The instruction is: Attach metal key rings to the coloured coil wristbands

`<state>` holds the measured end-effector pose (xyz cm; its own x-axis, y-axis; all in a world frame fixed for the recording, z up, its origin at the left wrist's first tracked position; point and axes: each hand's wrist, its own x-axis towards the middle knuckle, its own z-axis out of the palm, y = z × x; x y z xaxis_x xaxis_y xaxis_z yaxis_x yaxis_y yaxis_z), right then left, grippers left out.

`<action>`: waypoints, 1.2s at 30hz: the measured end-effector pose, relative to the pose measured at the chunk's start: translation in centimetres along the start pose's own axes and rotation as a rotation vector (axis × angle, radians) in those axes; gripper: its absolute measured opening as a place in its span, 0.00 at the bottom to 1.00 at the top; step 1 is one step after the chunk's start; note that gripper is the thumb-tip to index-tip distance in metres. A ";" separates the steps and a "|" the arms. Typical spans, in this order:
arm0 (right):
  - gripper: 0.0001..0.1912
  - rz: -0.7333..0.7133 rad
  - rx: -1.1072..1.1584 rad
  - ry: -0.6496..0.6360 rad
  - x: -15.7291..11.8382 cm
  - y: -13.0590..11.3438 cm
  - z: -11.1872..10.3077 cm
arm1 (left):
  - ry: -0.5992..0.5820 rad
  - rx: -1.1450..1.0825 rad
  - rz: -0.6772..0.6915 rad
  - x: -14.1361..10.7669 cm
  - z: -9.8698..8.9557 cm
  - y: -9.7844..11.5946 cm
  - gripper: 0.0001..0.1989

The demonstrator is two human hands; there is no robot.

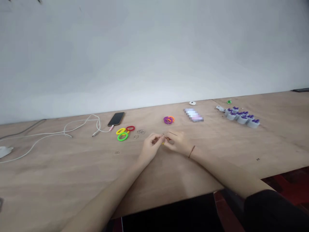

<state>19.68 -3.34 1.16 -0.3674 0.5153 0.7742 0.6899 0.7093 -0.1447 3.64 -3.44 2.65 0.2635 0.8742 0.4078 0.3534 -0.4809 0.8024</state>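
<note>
The left hand point(151, 148) and right hand point(177, 142) pinch together on a tiny item point(163, 140) mid-frame, well back from the desk's point(60, 170) near edge. Split rings point(141, 131) lie nearby, up and left.

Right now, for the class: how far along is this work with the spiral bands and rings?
Done-looking: the purple and orange spiral bands lie bunched together. In hand: the left hand and right hand pinch a small yellow piece. Left: the yellow band, red band, green band and metal rings lie separate.
</note>
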 end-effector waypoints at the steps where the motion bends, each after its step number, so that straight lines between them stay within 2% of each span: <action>1: 0.08 -0.007 -0.023 0.009 0.0 0.0 0.0 | -0.008 -0.013 -0.004 0.0 -0.1 0.1 0.11; 7: 0.10 -0.055 -0.163 0.049 -0.1 -0.1 0.0 | -0.064 -0.032 -0.017 -0.1 -0.1 0.3 0.12; 12: 0.08 -0.052 -0.119 -0.045 0.0 -0.4 0.3 | -0.090 0.067 -0.058 0.0 0.0 -0.5 0.12; 15: 0.08 0.085 0.134 -0.115 0.4 -0.2 -0.1 | -0.069 0.116 -0.052 0.1 -0.4 -0.8 0.12; 20: 0.14 0.508 0.651 -0.082 1.1 1.0 -0.5 | -0.118 0.098 -0.031 0.2 -1.0 -0.4 0.12; 24: 0.17 0.802 1.158 -0.343 1.2 1.3 0.3 | -0.219 0.107 0.004 0.0 -1.0 0.5 0.12; 26: 0.16 0.890 1.362 -0.452 1.2 1.4 0.5 | -0.249 0.150 0.038 -0.1 -1.1 0.9 0.12; 29: 0.11 0.875 1.517 -0.621 1.2 1.6 0.0 | -0.280 0.224 0.086 -0.2 -1.3 1.1 0.11; 31: 0.09 0.818 1.514 -0.735 1.2 1.8 -0.6 | -0.295 0.259 0.117 -0.2 -1.5 1.0 0.11; 33: 0.09 0.749 1.404 -0.785 1.2 2.0 -1.1 | -0.305 0.291 0.147 -0.1 -1.6 0.8 0.10; 36: 0.11 0.626 1.161 -0.765 1.2 2.1 -1.5 | -0.334 0.354 0.199 -0.1 -1.7 0.5 0.08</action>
<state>21.63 -1.93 2.72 -0.6874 0.7254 -0.0352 0.1302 0.0754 -0.9886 2.21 -3.64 3.72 0.6076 0.7225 0.3300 0.5341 -0.6791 0.5035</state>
